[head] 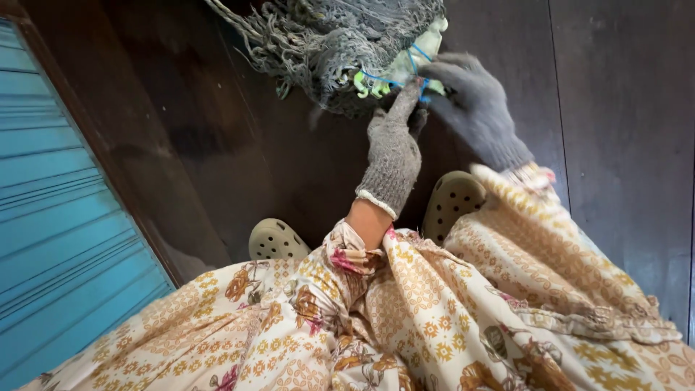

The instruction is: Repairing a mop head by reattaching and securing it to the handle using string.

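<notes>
both hands (pixel 423 123) pinched shut on net (pixel 326 43) w/ blue cord (pixel 380 78)

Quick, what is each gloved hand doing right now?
Left hand: fingers pinched on the blue cord at the grey netting.
Right hand: closed on the pale green piece.

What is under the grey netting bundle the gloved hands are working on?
Under the netting bundle lies dark wooden floor. A pale green piece tied with blue cord sticks out beside it; the rest is covered.

Tangled net (pixel 326 43) cut off at top edge, right hand (pixel 474 108) motion-blurred, fingertips hidden
</notes>
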